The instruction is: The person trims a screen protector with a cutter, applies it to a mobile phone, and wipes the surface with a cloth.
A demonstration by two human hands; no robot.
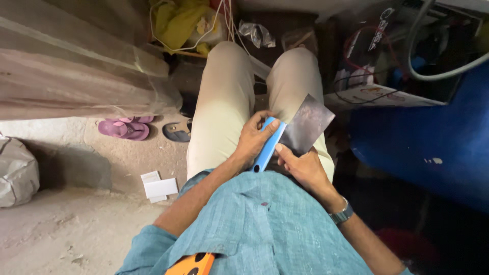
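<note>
- Head view, looking down over a seated person's lap: a putty scraper (295, 133) lies across the thighs, held in both hands.
- The scraper has a smooth, bright blue plastic handle (268, 145), long and narrow, and a wide flat metal blade (307, 130), dull grey with a mottled, smeared surface and square corners.
- The left hand (253, 138) is wrapped around the handle from the left side, fingers curled over its upper end and closed on it, wrist bent inward over the left thigh.
- The right hand (300, 165) comes up from below, thumb pressed on the edge where handle meets blade, the other fingers tucked under the blade, so it too is closed on the tool; how tightly cannot be told.
- A metal-banded wristwatch (342, 214) sits on the right wrist.
- Both forearms angle inward from the sides and meet just above a teal, finely striped woven shirt (265, 224); an orange object with black spots (192, 264) peeks out at its lower edge.
- The legs wear smooth beige trousers (224, 102), knees pointing away from the camera.
- On the rough, dusty concrete floor (71, 224) to the left lie purple rubber sandals (126, 127), a dark sandal (177, 131) just beside them, and small white paper cards (159, 187).
- A crumpled grey sack (16, 170) sits at the far left; wood planks under clear plastic sheet (76, 66) lie above it.
- A blue rounded surface (433, 137) fills the right side, with a grey hose (438, 75) curving above it.
</note>
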